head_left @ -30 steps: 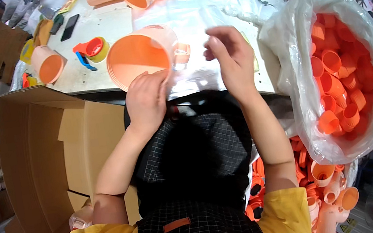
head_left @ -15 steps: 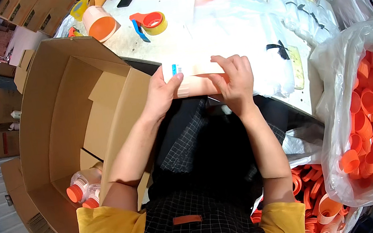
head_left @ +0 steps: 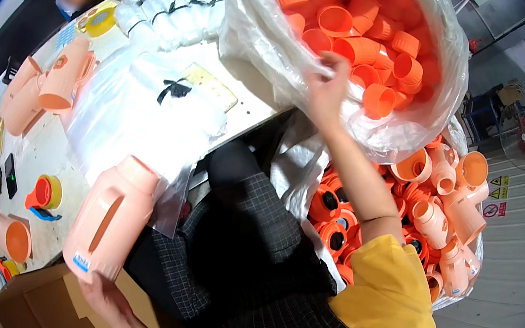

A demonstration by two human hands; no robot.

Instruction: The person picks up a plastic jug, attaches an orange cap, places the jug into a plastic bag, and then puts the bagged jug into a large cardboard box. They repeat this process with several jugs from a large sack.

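Observation:
At the lower left, my left hand (head_left: pixel 101 294) is closed on the base of a pink plastic jug (head_left: pixel 112 215). The jug is tilted, with its neck toward the upper right, a long handle slot along its side and a small blue-and-white label near the base. My right hand (head_left: pixel 327 91) is at the near left rim of a large clear plastic bag (head_left: pixel 265 63), its fingers closed around a fold of the plastic. Inside the bag lie many orange plastic cups (head_left: pixel 378 101), just beside those fingers.
Flat clear bags (head_left: pixel 127 109) cover part of the table, near more pink jugs (head_left: pixel 65 74), a tape dispenser (head_left: pixel 45 192) and a phone (head_left: pixel 10 176). An open cardboard box (head_left: pixel 49 315) stands lower left. Below my right arm, a sack holds orange lids (head_left: pixel 333 238) and pink jugs (head_left: pixel 431 221).
My view has turned right. Both hands were on the pink jug at the table edge; now the left alone holds it, and the right has moved to the bag of orange cups.

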